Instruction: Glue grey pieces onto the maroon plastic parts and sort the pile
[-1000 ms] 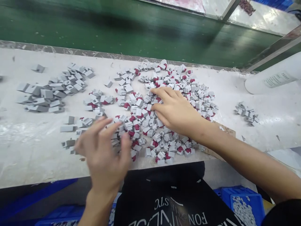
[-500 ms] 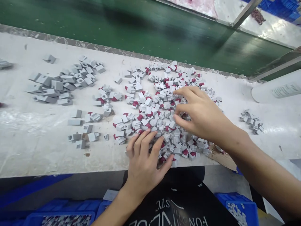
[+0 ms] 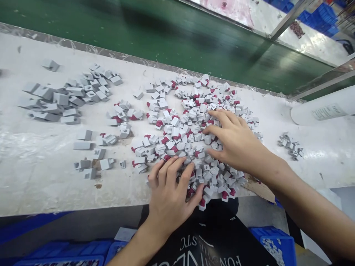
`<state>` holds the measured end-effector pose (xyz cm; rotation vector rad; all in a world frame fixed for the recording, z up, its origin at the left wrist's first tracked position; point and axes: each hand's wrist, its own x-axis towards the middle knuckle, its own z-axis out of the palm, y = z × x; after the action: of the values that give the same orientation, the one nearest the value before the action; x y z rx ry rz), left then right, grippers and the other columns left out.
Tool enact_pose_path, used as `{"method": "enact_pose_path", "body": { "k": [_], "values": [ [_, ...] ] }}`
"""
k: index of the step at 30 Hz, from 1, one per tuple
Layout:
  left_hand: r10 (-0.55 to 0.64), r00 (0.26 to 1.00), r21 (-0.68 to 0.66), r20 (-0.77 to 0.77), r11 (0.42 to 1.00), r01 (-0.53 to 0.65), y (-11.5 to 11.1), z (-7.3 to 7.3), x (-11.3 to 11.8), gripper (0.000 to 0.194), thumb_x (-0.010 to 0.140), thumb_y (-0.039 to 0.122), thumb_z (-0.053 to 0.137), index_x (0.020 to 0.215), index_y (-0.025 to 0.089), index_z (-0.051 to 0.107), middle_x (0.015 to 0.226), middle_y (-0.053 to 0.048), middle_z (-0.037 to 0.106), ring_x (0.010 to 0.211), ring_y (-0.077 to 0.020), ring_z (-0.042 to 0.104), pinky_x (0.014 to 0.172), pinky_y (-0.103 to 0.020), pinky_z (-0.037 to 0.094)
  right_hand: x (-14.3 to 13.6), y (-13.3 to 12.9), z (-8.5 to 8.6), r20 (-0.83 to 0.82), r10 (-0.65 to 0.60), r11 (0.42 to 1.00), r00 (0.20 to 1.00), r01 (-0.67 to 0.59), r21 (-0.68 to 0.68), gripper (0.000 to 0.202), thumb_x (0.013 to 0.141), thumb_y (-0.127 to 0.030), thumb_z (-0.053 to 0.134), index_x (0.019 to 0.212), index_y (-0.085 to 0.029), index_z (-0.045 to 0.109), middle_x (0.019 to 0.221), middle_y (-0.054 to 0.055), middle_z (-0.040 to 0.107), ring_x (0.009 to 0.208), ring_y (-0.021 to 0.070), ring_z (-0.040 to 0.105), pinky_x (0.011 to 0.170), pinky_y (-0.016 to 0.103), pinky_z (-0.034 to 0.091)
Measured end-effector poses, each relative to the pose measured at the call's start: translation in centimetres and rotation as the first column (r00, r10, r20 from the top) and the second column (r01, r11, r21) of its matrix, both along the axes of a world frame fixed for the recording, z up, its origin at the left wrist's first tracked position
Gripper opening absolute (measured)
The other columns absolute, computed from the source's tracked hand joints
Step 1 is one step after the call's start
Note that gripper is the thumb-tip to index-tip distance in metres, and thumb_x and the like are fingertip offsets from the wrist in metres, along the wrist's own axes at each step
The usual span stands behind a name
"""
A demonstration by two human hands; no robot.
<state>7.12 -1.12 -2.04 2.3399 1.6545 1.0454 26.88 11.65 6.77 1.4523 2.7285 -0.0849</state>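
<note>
Presently, both hands work within a broad pile of small gray pieces [image 3: 175, 132], many with dark red parts, spread over a white table [image 3: 41, 184]. The step in hand appears to be loose handling of the pile: the fingers rest among the pieces, and no single piece is seen singled out. The next move, by this reading, calls for light, controlled fingertips, since the pieces lie jumbled against one another and a few sit right at the near edge of the table.

The right hand [image 3: 238, 142] reaches in from the right, its fingers bent and spread, the thumb apart from the forefinger; pieces lie beneath it, at its fingertips and to its left. The left hand [image 3: 172, 190] lies at the near side of the pile, palm down, fingers loosely fanned and thumb held out to the right; pieces show just beyond its fingertips and beside its thumb. Neither hand visibly pinches a piece, though what lies under the palms cannot be told. Between the two hands the pile continues unbroken.

Well to the left lies a separate cluster of larger gray pieces [image 3: 60, 99]; to the right, a smaller cluster [image 3: 290, 146] lies near a white cylinder [image 3: 318, 112].
</note>
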Motion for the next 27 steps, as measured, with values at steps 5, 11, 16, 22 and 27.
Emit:
{"method": "enact_pose_path", "body": {
  "k": [5,11,16,22,27],
  "values": [
    [0.011,1.0,0.027,-0.01,1.0,-0.011,0.0,-0.1,0.1,0.041,0.094,0.036,0.081,0.128,0.012,0.074,0.13,-0.02,0.074,0.131,-0.0368,0.062,0.122,-0.056,0.039,-0.9,0.2,-0.5,-0.01,-0.063,0.998,0.998,0.063,0.013,0.03,0.093,-0.026,0.082,0.122,-0.021,0.082,0.164,0.02,0.058,0.156,0.048,0.051,0.12,0.076,0.051],
    [0.069,0.998,0.047,-0.01,0.997,-0.068,0.1,-0.1,0.8,0.036,0.097,0.034,0.082,0.126,0.014,0.074,0.128,-0.018,0.078,0.13,-0.0347,0.066,0.122,-0.055,0.039,-1.3,0.3,-1.8,-0.085,-0.075,0.995,0.994,0.08,0.052,0.02,0.102,-0.023,0.068,0.115,-0.021,0.083,0.158,0.022,0.057,0.152,0.0468,0.052,0.118,0.075,0.051],
    [0.064,0.994,0.059,0.092,0.996,-0.07,-0.6,-0.5,0.3,0.033,0.098,0.036,0.081,0.124,0.018,0.072,0.128,-0.016,0.079,0.135,-0.0332,0.067,0.124,-0.054,0.043,-0.8,0.1,-2.6,-0.168,-0.075,0.995,0.983,0.085,0.052,0.021,0.102,-0.024,0.066,0.117,-0.023,0.081,0.159,0.02,0.056,0.154,0.0484,0.05,0.119,0.079,0.048],
    [-0.09,0.981,0.203,0.169,0.978,0.055,-2.1,-1.5,-1.0,0.028,0.09,0.017,0.078,0.115,0.027,0.071,0.112,-0.004,0.083,0.121,-0.0269,0.074,0.121,-0.049,0.046,0.2,0.4,-0.6,-0.18,-0.107,0.993,0.978,0.095,-0.071,0.027,0.107,-0.035,0.065,0.127,-0.025,0.08,0.166,0.015,0.056,0.157,0.0447,0.05,0.127,0.07,0.046],
    [-0.184,0.955,0.146,0.233,0.977,0.153,-1.6,-2.4,-2.3,0.05,0.085,0.017,0.081,0.132,0.023,0.067,0.128,-0.013,0.077,0.135,-0.0374,0.068,0.117,-0.061,0.056,0.9,-0.8,2.2,-0.122,-0.191,0.979,0.974,0.179,-0.101,0.029,0.112,-0.036,0.059,0.129,-0.022,0.077,0.164,0.009,0.06,0.158,0.0327,0.05,0.135,0.05,0.042]
  ]
}}
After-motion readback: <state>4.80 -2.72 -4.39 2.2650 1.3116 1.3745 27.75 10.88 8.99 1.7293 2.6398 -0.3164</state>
